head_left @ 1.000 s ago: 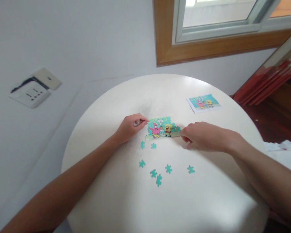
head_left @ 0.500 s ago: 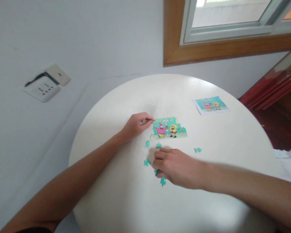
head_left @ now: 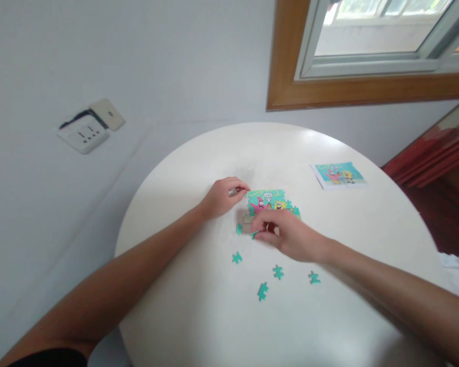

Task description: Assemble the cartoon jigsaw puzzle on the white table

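Note:
A partly built cartoon jigsaw (head_left: 272, 200) lies in the middle of the round white table (head_left: 199, 316). My left hand (head_left: 224, 196) rests at its left edge, fingers pinched against the puzzle's corner. My right hand (head_left: 290, 235) lies over the puzzle's lower edge, fingers curled on a teal puzzle piece (head_left: 254, 234). Several loose teal pieces lie nearer me: one (head_left: 236, 257) to the left, one (head_left: 262, 291) in front, one (head_left: 278, 271) beside my right wrist, and another (head_left: 313, 278) under my forearm's edge.
A small reference picture card (head_left: 338, 174) lies at the table's far right. A wall socket plate (head_left: 87, 131) sits on the white wall to the left. A wooden window frame (head_left: 329, 92) is above; red curtain folds (head_left: 432, 153) hang at the right.
My right hand went from the puzzle's right edge down to the loose pieces, then back up to the puzzle's lower edge with a piece. The left hand stayed put. The view shifted.

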The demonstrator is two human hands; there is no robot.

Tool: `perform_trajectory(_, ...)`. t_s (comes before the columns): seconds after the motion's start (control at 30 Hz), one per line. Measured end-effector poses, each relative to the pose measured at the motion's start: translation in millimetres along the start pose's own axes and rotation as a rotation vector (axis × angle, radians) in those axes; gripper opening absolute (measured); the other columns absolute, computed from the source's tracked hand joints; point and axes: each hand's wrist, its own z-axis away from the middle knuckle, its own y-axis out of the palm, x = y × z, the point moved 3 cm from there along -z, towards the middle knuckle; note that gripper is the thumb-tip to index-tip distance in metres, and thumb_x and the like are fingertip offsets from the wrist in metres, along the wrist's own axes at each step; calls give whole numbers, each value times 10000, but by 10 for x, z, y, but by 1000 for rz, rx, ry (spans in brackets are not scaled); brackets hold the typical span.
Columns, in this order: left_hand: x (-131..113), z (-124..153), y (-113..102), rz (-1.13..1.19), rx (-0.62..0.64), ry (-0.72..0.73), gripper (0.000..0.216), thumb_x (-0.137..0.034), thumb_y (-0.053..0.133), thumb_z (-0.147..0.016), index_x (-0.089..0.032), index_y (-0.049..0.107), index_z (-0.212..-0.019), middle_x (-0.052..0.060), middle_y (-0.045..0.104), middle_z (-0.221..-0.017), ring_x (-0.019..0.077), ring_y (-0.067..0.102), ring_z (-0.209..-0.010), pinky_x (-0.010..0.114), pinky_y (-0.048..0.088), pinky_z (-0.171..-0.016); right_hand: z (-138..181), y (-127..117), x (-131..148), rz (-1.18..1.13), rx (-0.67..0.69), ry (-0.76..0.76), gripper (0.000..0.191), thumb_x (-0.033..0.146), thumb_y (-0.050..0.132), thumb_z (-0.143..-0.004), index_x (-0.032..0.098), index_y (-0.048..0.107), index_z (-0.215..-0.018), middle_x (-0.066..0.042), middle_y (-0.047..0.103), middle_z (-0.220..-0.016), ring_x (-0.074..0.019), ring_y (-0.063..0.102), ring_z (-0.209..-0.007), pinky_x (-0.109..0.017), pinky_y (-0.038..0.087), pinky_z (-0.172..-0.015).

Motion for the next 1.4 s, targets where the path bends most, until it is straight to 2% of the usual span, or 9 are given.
perform_trajectory(0.1, 27, -11, -3, 8, -29, -32, 151, -151, 594, -876, -173, 738, -917, 29, 732, -889, 144, 653, -830, 260, 491, -782, -252, -178, -203, -29, -123, 26, 119, 181, 572, -897, 172, 691, -887, -28, 670, -820, -136, 547, -707, -267, 429, -651)
perform_trajectory(0.3, 21, -13, -34, 22, -82, -113, 177, -166, 563, -893, -177, 738, -915, 27, 752, -914, 151, 672, -866, 261, 477, -768, -644, -126, -449, 92, -17, 33, 151, 132, 580, -868, 156, 723, -827, -9, 654, -727, -112, 520, -633, -253, 407, -629)
perform_trajectory(0.5, -8, -11, -77, 44, -128, -154, 214, -240, 533, -944, -178, 732, -894, 29, 753, -908, 154, 680, -873, 258, 470, -759, -703, -49, -467, 131, 52, 6, 168, 92, 580, -871, 158, 729, -834, -24, 675, -775, -115, 550, -646, -252, 422, -644)
perform_trajectory(0.7, -13, -1, -66, 110, -130, -122, 294, -292, 480, -986, -165, 727, -891, 46, 750, -898, 159, 691, -865, 262, 487, -763, -690, -45, -415, 311, 73, -121, 196, 67, 573, -866, 181, 727, -825, -48, 659, -869, -161, 590, -819, -284, 439, -767)
perform_trajectory(0.8, -33, -1, -86, 102, -144, -104, 336, -317, 453, -1004, -160, 725, -884, 49, 742, -872, 161, 686, -847, 272, 491, -772, -684, -50, -395, 340, -11, -104, 100, 127, 645, -844, 185, 710, -894, -55, 635, -945, -161, 584, -830, -286, 438, -774)
perform_trajectory(0.9, -35, -10, -103, 57, -142, -106, 285, -283, 483, -988, -168, 728, -899, 41, 738, -873, 163, 675, -851, 285, 496, -796, -650, -128, -385, 315, -163, -32, 58, 169, 639, -845, 182, 683, -882, -39, 627, -890, -151, 557, -778, -286, 428, -745)
perform_trajectory(1.07, -1, -5, -41, -75, -41, -18, 164, -216, 609, -905, -206, 725, -1020, 48, 727, -1039, 200, 648, -1003, 366, 495, -952, -401, -475, -449, 296, -435, 94, 136, 238, 563, -887, 177, 682, -867, -33, 657, -809, -142, 515, -672, -299, 414, -678)
perform_trajectory(1.23, -39, 82, 106, -191, 124, 36, 492, -425, 672, -900, -199, 607, -1332, 133, 569, -1419, 292, 523, -1315, 480, 395, -1133, 8, -898, -719, 315, -581, 184, 223, 323, 540, -905, 162, 693, -877, -59, 697, -809, -151, 543, -649, -300, 406, -620)
perform_trajectory(1.4, -132, 162, 201, -228, 271, 59, 789, -608, 708, -818, -227, 478, -1469, 158, 464, -1518, 342, 440, -1392, 517, 348, -1165, 231, -1156, -886, 330, -678, 237, 227, 327, 566, -875, 155, 706, -826, -53, 700, -746, -153, 553, -627, -305, 402, -613)
